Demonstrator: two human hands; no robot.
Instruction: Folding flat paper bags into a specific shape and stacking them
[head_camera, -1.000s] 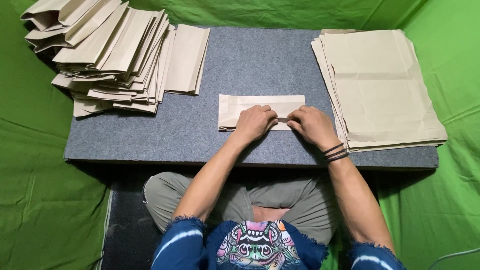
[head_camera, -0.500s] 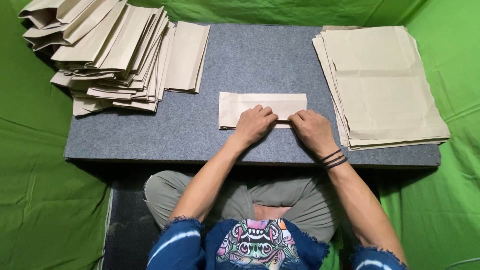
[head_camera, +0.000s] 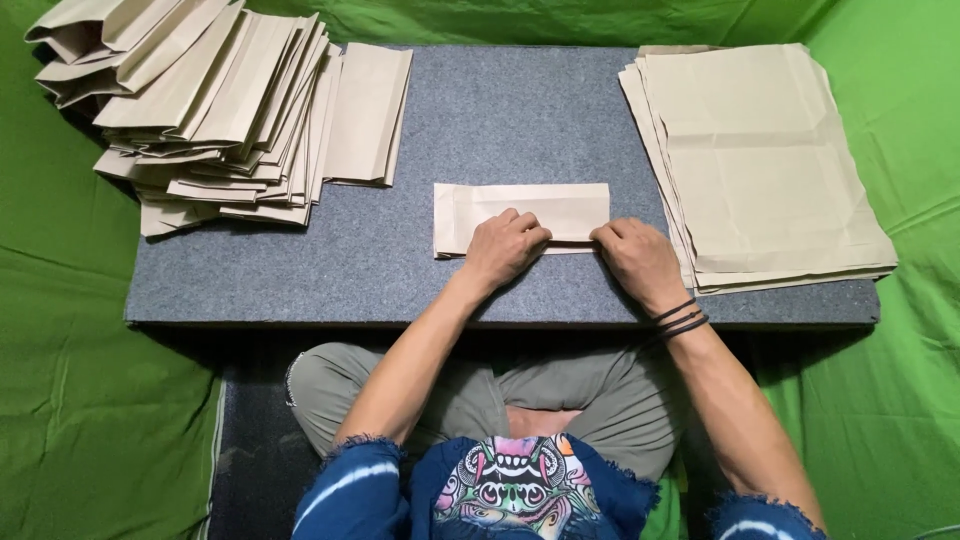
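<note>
A beige paper sheet folded into a long narrow strip (head_camera: 520, 205) lies in the middle of the grey table (head_camera: 300, 280). My left hand (head_camera: 505, 245) presses on the strip's near edge at its centre, fingers curled. My right hand (head_camera: 638, 262) presses the strip's near right corner, with dark bands on its wrist. Both hands rest flat on the paper rather than lifting it.
A stack of flat beige sheets (head_camera: 765, 165) lies at the table's right end. A fanned pile of folded strips (head_camera: 215, 110) covers the far left. Green cloth (head_camera: 80, 400) surrounds the table. My knees sit under the front edge.
My right hand has slid rightwards along the strip's near edge, from beside the left hand to the right corner. The left hand has stayed put.
</note>
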